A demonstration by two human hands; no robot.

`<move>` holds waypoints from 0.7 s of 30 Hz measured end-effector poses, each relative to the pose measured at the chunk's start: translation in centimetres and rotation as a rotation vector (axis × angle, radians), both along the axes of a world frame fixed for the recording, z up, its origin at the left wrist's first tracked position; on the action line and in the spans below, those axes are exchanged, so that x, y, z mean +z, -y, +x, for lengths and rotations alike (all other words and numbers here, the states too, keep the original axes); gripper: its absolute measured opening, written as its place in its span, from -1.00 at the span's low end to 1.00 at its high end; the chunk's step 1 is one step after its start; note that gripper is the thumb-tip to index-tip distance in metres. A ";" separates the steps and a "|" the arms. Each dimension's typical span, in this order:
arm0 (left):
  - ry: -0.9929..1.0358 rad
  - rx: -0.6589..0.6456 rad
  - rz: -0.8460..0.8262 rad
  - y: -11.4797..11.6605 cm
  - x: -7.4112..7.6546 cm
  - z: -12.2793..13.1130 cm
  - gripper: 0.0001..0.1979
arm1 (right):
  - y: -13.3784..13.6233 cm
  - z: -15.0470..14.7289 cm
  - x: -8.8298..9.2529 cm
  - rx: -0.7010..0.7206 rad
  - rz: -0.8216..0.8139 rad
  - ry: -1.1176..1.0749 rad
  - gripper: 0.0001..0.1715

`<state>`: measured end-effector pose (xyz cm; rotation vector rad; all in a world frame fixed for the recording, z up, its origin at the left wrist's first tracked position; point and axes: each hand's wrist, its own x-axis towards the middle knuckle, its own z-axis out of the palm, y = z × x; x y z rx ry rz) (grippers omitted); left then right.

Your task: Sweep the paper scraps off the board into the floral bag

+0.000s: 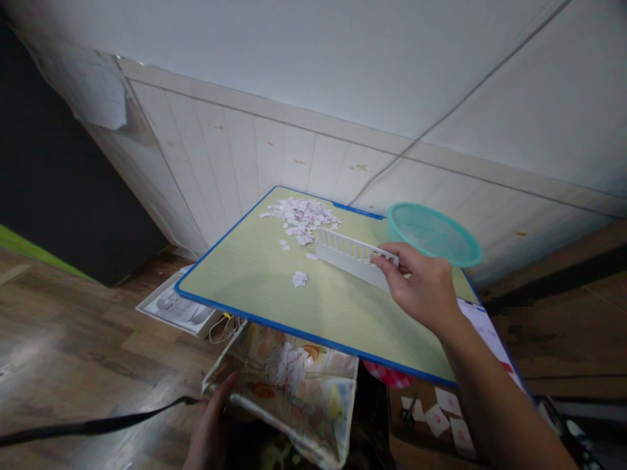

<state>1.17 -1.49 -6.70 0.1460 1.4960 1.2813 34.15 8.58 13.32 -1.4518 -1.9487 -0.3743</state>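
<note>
My right hand (424, 287) is closed on one end of a white slotted plastic piece (350, 254) that rests on edge on a small green table with a blue rim (235, 310). Beyond it lies a heap of small white paper scraps (301, 219), and one small clump (300, 279) sits apart nearer me. My left hand (210, 427) is low at the bottom, fingers against the edge of a floral bag (298, 391) held under the table's near edge. Paper scraps lie inside the bag.
A teal mesh basket (434, 235) stands at the table's far right corner. White wall panels (235, 150) rise just behind the table. On the wooden floor lie a printed sheet (176, 307), a black strap (98, 424), and cut cards with scissors (431, 418).
</note>
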 end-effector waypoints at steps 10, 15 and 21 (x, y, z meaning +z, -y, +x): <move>0.091 -0.003 -0.029 -0.4 1.6 0.7 -0.68 | 3.7 -0.2 -1.2 -0.071 0.115 0.271 -0.76; 0.112 -0.044 -0.027 -0.1 0.9 0.3 -0.64 | 6.0 -2.1 -2.2 -0.072 0.210 0.371 -0.83; 0.067 -0.073 -0.003 -0.2 0.1 -0.1 -0.59 | 7.3 -5.6 -4.1 0.113 0.223 0.365 -0.69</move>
